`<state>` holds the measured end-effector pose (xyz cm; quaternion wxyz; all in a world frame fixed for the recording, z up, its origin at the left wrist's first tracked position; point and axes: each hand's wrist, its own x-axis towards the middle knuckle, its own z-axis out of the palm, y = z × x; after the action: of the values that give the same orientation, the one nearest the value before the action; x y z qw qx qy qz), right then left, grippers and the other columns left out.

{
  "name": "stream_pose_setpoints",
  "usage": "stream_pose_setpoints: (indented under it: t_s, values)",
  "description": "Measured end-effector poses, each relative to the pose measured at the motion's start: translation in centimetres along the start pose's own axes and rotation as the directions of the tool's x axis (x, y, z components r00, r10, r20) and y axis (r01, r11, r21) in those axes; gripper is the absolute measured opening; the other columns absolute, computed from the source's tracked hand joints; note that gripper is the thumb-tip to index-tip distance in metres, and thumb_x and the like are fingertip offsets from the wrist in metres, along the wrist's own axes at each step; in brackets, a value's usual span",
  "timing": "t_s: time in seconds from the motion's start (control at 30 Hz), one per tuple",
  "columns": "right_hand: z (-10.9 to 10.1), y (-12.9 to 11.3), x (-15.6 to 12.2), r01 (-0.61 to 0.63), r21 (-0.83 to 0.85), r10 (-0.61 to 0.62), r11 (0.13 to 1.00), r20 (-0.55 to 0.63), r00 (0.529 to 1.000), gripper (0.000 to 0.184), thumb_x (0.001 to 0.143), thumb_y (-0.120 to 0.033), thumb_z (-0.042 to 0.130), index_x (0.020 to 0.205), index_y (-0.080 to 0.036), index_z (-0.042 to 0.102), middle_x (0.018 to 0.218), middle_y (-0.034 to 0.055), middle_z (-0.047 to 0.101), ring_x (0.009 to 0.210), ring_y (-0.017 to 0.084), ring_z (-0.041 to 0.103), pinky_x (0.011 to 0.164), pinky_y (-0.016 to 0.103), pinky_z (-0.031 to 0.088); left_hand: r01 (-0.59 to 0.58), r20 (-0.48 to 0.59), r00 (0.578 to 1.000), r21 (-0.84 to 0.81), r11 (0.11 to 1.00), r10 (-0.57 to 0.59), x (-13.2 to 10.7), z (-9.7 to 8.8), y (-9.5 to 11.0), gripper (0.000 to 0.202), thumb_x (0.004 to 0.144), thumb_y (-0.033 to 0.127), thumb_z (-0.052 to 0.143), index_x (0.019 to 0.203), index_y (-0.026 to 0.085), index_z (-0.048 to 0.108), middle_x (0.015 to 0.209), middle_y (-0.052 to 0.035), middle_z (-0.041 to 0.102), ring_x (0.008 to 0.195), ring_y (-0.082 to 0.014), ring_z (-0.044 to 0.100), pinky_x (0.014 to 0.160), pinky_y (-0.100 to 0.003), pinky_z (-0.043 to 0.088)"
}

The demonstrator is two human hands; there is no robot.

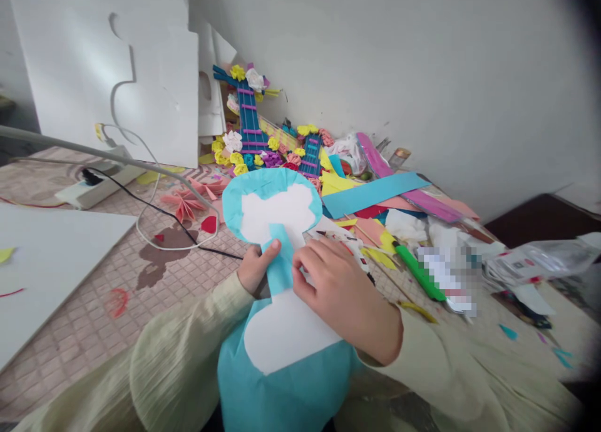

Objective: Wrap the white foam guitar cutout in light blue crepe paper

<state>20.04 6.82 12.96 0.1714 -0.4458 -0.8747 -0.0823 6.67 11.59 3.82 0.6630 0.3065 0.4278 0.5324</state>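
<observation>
A white foam cut-out [282,216] shaped like a vase or guitar body lies on a turquoise paper sheet [277,388] in front of me. The paper's edges are folded up over the white shape. My left hand [256,266] pinches the folded turquoise flap at the narrow neck, thumb on top. My right hand [342,291] presses down on the same neck from the right, fingers curled on the paper and the white shape.
A white power strip [96,185] with black and white cables lies at the left. A large white board [47,263] is at the near left, cut white foam boards [117,69] stand behind. Paper flowers, blue stick ladders [251,122], coloured paper scraps and a green-handled tool [417,272] crowd the right.
</observation>
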Motion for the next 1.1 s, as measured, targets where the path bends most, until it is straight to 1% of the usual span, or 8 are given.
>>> stream_pose_setpoints:
  t_s: [0.23, 0.33, 0.5, 0.6, 0.7, 0.83, 0.97, 1.1]
  values:
    - [-0.6, 0.5, -0.8, -0.213, 0.216, 0.236, 0.953, -0.087, 0.968, 0.008, 0.075, -0.013, 0.048, 0.070, -0.018, 0.048, 0.062, -0.0007, 0.050, 0.061, 0.014, 0.049, 0.056, 0.025, 0.035, 0.015, 0.053, 0.999, -0.072, 0.997, -0.011, -0.3, 0.5, 0.2, 0.043, 0.052, 0.051, 0.074, 0.066, 0.012, 0.062, 0.058, -0.0043, 0.066, 0.055, -0.0173, 0.060, 0.054, -0.028, 0.048]
    - [-0.8, 0.8, -1.1, -0.257, 0.237, 0.289, 0.937, -0.113, 0.950, 0.008, 0.073, -0.014, 0.050, 0.067, -0.019, 0.049, 0.057, -0.0032, 0.048, 0.052, 0.011, 0.046, 0.052, 0.023, 0.033, 0.000, 0.059, 0.998, -0.126, 0.992, 0.007, -0.6, 0.9, 0.3, 0.039, 0.052, 0.041, 0.077, 0.074, 0.013, 0.064, 0.062, -0.0037, 0.068, 0.059, -0.0172, 0.062, 0.060, -0.028, 0.049]
    - [-0.6, 1.1, -1.4, -0.294, 0.318, 0.344, 0.901, -0.114, 0.932, 0.006, 0.071, -0.013, 0.053, 0.070, -0.019, 0.053, 0.051, -0.0056, 0.047, 0.046, 0.009, 0.045, 0.049, 0.021, 0.035, 0.045, 0.103, 0.994, -0.163, 0.986, -0.028, -0.6, 1.0, 0.2, 0.025, 0.051, 0.026, 0.076, 0.070, 0.012, 0.066, 0.062, -0.0058, 0.069, 0.057, -0.0196, 0.063, 0.059, -0.030, 0.050]
    - [-0.3, 1.2, -1.6, -0.293, 0.355, 0.360, 0.888, -0.140, 0.923, 0.019, 0.071, -0.012, 0.053, 0.090, -0.017, 0.057, 0.064, -0.0024, 0.059, 0.049, 0.009, 0.049, 0.053, 0.021, 0.040, 0.068, 0.162, 0.986, -0.205, 0.976, -0.035, -0.7, 1.1, 0.5, 0.026, 0.050, 0.019, 0.073, 0.074, 0.011, 0.067, 0.069, -0.0082, 0.071, 0.064, -0.0240, 0.066, 0.064, -0.034, 0.052]
    - [-0.1, 1.5, -1.8, -0.278, 0.346, 0.341, 0.896, -0.137, 0.930, 0.032, 0.072, -0.010, 0.051, 0.103, -0.013, 0.057, 0.073, 0.0008, 0.064, 0.054, 0.011, 0.052, 0.057, 0.023, 0.043, 0.080, 0.154, 0.987, -0.215, 0.973, -0.047, -0.8, 1.2, 0.7, 0.028, 0.049, 0.014, 0.073, 0.077, 0.012, 0.066, 0.073, -0.0074, 0.072, 0.071, -0.0256, 0.067, 0.068, -0.035, 0.053]
    - [-0.1, 1.9, -1.4, -0.262, 0.280, 0.295, 0.924, -0.083, 0.952, 0.031, 0.072, -0.011, 0.052, 0.102, -0.012, 0.060, 0.077, 0.0032, 0.065, 0.059, 0.013, 0.055, 0.062, 0.026, 0.044, 0.086, 0.132, 0.990, -0.213, 0.973, -0.059, -0.9, 1.2, 0.6, 0.028, 0.051, 0.012, 0.073, 0.078, 0.013, 0.065, 0.077, -0.0060, 0.073, 0.075, -0.0247, 0.067, 0.069, -0.034, 0.054]
    - [0.0, 2.2, -0.9, -0.267, 0.259, 0.279, 0.928, -0.010, 0.960, 0.022, 0.075, -0.016, 0.052, 0.095, -0.016, 0.062, 0.074, 0.0017, 0.065, 0.059, 0.014, 0.056, 0.062, 0.028, 0.044, 0.070, 0.190, 0.981, -0.214, 0.974, -0.029, -0.7, 1.0, 0.3, 0.036, 0.056, 0.014, 0.072, 0.091, 0.012, 0.065, 0.087, -0.0096, 0.072, 0.084, -0.0275, 0.066, 0.075, -0.038, 0.054]
    - [0.2, 2.5, -0.5, -0.274, 0.237, 0.286, 0.932, -0.015, 0.958, 0.017, 0.075, -0.018, 0.052, 0.089, -0.018, 0.062, 0.074, 0.0023, 0.066, 0.059, 0.014, 0.056, 0.062, 0.028, 0.043, 0.038, 0.178, 0.984, -0.209, 0.977, 0.000, -0.7, 1.0, 0.3, 0.051, 0.054, 0.013, 0.073, 0.104, 0.013, 0.061, 0.087, -0.0093, 0.072, 0.080, -0.0281, 0.067, 0.071, -0.038, 0.055]
